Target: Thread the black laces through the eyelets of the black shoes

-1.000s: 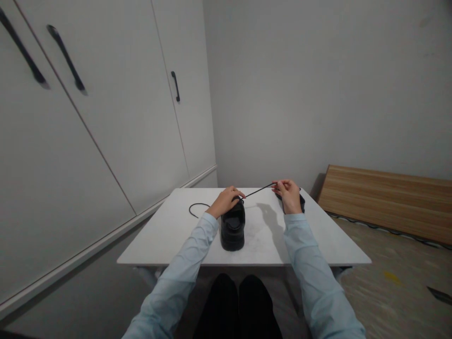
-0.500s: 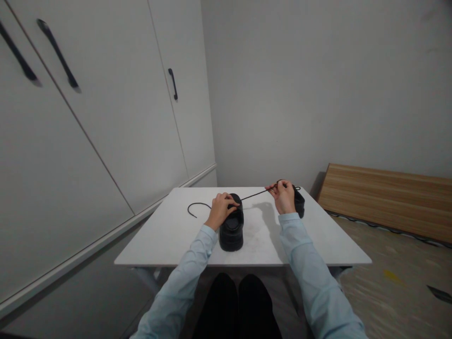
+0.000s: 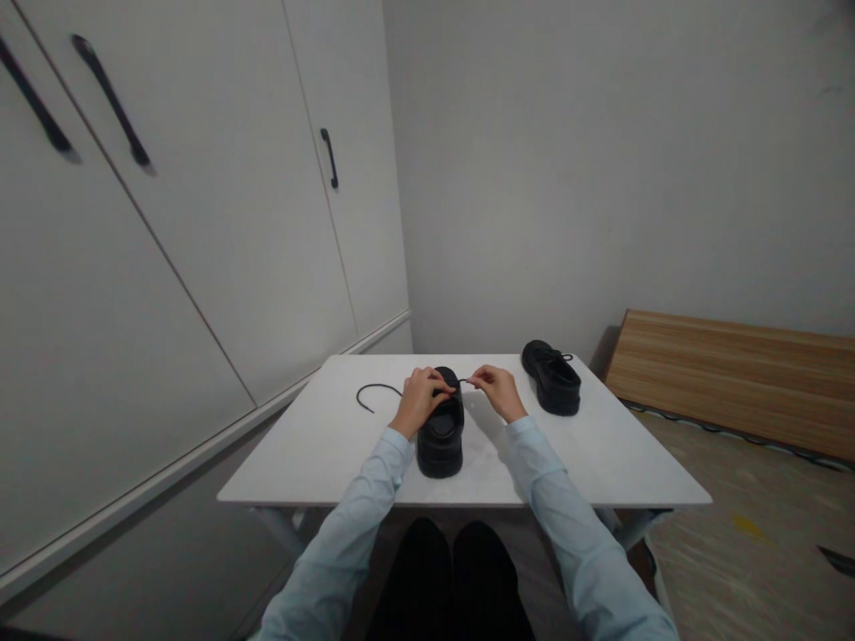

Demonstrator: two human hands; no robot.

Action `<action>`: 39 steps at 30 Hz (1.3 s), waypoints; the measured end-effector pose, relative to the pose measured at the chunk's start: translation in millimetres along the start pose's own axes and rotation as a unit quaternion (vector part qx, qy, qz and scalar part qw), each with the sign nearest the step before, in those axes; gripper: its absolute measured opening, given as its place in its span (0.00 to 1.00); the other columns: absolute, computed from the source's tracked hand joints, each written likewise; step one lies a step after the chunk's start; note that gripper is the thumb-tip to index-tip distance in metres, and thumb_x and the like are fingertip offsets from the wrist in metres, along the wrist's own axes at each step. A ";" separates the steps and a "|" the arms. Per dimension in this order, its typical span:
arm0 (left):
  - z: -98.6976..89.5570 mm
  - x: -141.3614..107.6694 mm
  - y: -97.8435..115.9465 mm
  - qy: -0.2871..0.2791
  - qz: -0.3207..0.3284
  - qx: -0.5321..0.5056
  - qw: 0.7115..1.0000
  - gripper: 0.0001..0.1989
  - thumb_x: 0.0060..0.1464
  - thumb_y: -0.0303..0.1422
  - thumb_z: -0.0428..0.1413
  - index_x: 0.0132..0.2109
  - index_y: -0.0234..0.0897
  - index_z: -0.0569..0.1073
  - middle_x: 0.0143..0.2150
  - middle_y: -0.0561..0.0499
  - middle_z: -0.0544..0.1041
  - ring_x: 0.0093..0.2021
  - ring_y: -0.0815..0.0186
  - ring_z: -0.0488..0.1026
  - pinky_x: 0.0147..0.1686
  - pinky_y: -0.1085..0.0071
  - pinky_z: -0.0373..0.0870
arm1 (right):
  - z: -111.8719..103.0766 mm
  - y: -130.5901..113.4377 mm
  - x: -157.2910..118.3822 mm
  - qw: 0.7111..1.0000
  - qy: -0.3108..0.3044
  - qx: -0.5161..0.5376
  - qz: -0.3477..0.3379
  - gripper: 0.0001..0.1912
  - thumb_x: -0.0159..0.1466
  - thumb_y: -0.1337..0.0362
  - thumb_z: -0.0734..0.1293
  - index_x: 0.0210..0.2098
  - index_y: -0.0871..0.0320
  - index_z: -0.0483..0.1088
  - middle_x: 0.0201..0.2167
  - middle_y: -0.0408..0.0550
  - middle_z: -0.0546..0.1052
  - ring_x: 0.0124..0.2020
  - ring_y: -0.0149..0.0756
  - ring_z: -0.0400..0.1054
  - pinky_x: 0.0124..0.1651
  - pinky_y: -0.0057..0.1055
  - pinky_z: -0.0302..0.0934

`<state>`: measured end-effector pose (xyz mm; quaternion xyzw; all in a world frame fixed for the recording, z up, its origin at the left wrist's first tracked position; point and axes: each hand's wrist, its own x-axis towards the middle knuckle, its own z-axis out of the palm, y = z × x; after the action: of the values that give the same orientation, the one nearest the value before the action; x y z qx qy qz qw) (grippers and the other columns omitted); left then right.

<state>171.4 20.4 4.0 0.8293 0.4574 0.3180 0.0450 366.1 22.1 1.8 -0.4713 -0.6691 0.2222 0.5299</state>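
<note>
"How are the hands placed?"

"Apart, on either side of one shoe. The left hand (image 3: 418, 398) arches palm-down over it, knuckles raised, fingers bent rightward at the lacing. I can't tell whether they grip anything."

"And the right hand (image 3: 486, 383)?"

"Its wrist turns inward, with thumb and fingers pinched together on a short bit of black shoelace (image 3: 463, 381) beside the shoe's right edge."

"The arms?"

"Both reach forward across the table's near edge in light blue sleeves (image 3: 567, 525), angling toward each other."

"Where's the shoe itself?"

"The black lace-up shoe (image 3: 439, 456) stands upright near the middle of the white table (image 3: 300, 463), heel toward the person, toe away. A loose lace end (image 3: 379, 385) curls on the tabletop, left of the left hand."

"Anything further out?"

"A second black shoe (image 3: 559, 393) sits near the far right corner, its lace looped on top. Beyond the table, a wood-grain board (image 3: 728, 378) leans against the wall (image 3: 534, 178)."
</note>
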 end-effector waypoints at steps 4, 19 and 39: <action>0.4 -0.1 -0.5 0.002 0.005 0.006 1.000 0.07 0.48 0.33 0.62 0.38 0.45 0.80 0.41 0.49 0.73 0.43 0.60 0.65 0.43 0.63 0.61 | 9.0 0.8 0.1 0.996 -0.037 -0.074 -0.026 0.18 0.59 0.52 0.64 0.22 0.58 0.72 0.19 0.45 0.74 0.23 0.33 0.68 0.30 0.28 0.59; 2.7 -0.3 -0.6 0.012 0.011 0.003 1.000 0.07 0.49 0.32 0.61 0.38 0.43 0.79 0.41 0.49 0.73 0.43 0.61 0.65 0.44 0.63 0.62 | 21.2 -3.3 -3.8 0.992 -0.049 -0.106 -0.035 0.17 0.61 0.55 0.62 0.23 0.58 0.73 0.20 0.45 0.75 0.24 0.33 0.67 0.31 0.27 0.58; 10.2 0.0 0.3 0.039 -0.019 -0.008 0.999 0.07 0.48 0.33 0.61 0.37 0.40 0.75 0.42 0.49 0.69 0.46 0.60 0.65 0.46 0.62 0.64 | 35.4 -2.3 -9.2 0.992 -0.027 -0.125 -0.014 0.08 0.62 0.59 0.61 0.33 0.55 0.70 0.19 0.39 0.71 0.22 0.31 0.63 0.28 0.25 0.53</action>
<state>177.4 22.5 -4.0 0.8068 0.4721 0.3530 0.0402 332.7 20.2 -13.0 -0.5186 -0.7120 0.1416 0.4517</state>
